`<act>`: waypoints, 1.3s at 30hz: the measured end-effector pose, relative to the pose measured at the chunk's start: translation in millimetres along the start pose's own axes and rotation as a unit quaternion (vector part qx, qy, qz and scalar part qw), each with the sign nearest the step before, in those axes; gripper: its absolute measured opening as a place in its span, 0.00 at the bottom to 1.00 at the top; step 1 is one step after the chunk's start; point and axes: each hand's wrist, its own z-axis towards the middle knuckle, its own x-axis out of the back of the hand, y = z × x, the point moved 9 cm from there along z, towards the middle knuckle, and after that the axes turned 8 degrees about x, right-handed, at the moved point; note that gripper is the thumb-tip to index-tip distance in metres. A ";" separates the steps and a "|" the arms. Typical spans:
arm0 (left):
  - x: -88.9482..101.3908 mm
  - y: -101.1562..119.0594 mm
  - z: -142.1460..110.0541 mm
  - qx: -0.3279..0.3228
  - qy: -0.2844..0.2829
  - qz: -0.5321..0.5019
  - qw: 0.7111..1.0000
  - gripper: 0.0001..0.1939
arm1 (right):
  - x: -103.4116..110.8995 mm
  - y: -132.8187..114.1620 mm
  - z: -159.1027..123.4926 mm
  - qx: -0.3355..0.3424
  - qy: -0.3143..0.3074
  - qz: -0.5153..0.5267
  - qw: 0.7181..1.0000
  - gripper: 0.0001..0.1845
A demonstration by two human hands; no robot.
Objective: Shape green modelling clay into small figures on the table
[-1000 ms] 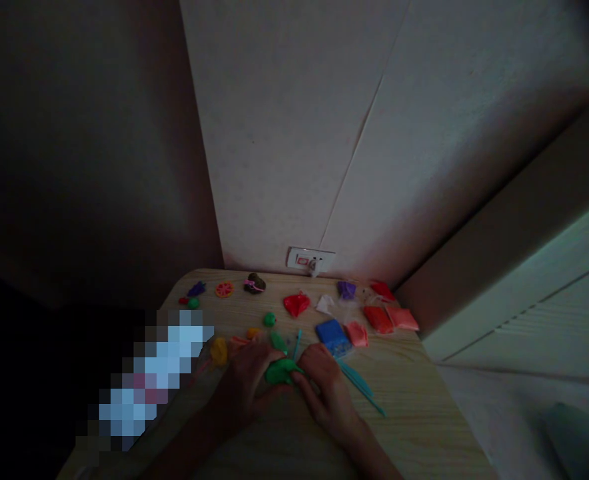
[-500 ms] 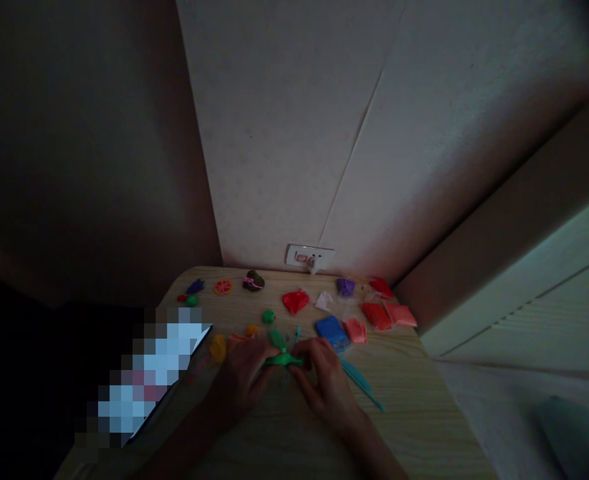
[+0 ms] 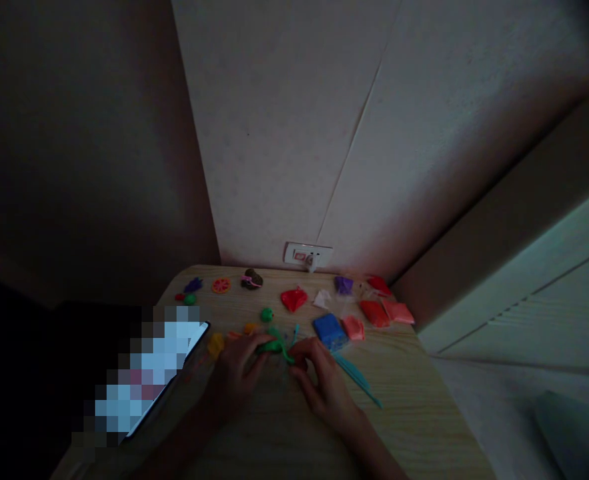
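Note:
Green modelling clay (image 3: 273, 346) is pinched in my left hand (image 3: 237, 367), whose fingers are closed on it. A thin strand of the same clay stretches down to the fingertips of my right hand (image 3: 322, 373), which are closed on its end. Behind the clay, a green packet shows in part. A small green clay ball (image 3: 267, 315) with a dark spot lies just beyond my hands. To the left of my left hand sits a yellow lump (image 3: 216, 345). Teal modelling tools (image 3: 357, 377) lie right of my right hand.
A lit tablet (image 3: 167, 373), its screen pixelated, lies at the table's left edge. Blue (image 3: 330, 331), red (image 3: 374, 313) and pink clay packets are at the right. Small clay pieces, including an orange-red disc (image 3: 221, 285), line the back. A wall socket (image 3: 308, 254) sits behind the table.
The green clay between my hands has been drawn out into a thin strand toward my right hand. My left hand has shifted slightly up and left.

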 end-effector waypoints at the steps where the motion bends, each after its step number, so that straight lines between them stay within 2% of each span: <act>1: 0.1 -1.1 0.9 0.008 -0.005 -0.010 1.000 0.09 | 0.0 -0.1 0.4 -0.002 0.003 0.009 1.000 0.03; 6: -3.7 -1.7 -0.3 0.021 -0.025 -0.032 0.999 0.10 | -0.9 5.7 -0.7 -0.026 0.031 0.056 0.998 0.08; 10: -8.7 -1.5 -6.3 0.028 -0.043 -0.037 0.998 0.09 | -3.7 14.7 -6.5 -0.046 0.040 0.052 0.997 0.07; 15: -17.1 -9.5 -6.2 0.092 -0.087 -0.087 0.988 0.10 | -6.3 6.1 -7.7 0.000 0.028 0.025 0.999 0.08; 19: -19.1 -23.2 -3.8 0.188 -0.094 -0.131 0.969 0.10 | -8.8 -0.4 -7.3 0.021 0.012 0.043 0.999 0.11; 22: -16.0 -26.1 -1.9 0.218 -0.085 -0.180 0.955 0.07 | -4.8 3.9 -8.9 0.010 0.031 0.050 0.998 0.11; 25: -17.7 -26.5 -1.0 0.250 -0.104 -0.257 0.928 0.08 | 0.1 11.3 -9.7 -0.021 0.050 0.038 0.998 0.10; 29: -20.8 -24.2 -0.2 0.291 -0.131 -0.330 0.888 0.08 | 1.9 10.4 -4.5 -0.043 0.027 0.013 0.999 0.04; 31: -21.2 -21.7 0.6 0.289 -0.138 -0.343 0.883 0.07 | 0.0 6.1 -0.5 -0.040 -0.002 0.001 0.999 0.01; 34: -24.4 -16.7 -0.1 0.252 -0.155 -0.338 0.893 0.05 | -3.7 1.8 3.4 -0.031 -0.036 -0.008 0.999 0.11; 37: -29.9 -11.1 -4.6 0.191 -0.169 -0.303 0.918 0.05 | -5.0 3.1 4.5 -0.029 -0.041 -0.025 0.998 0.22; 39: -35.3 -8.8 -9.4 0.168 -0.184 -0.282 0.927 0.05 | -5.4 4.8 4.6 -0.031 -0.040 -0.031 0.998 0.26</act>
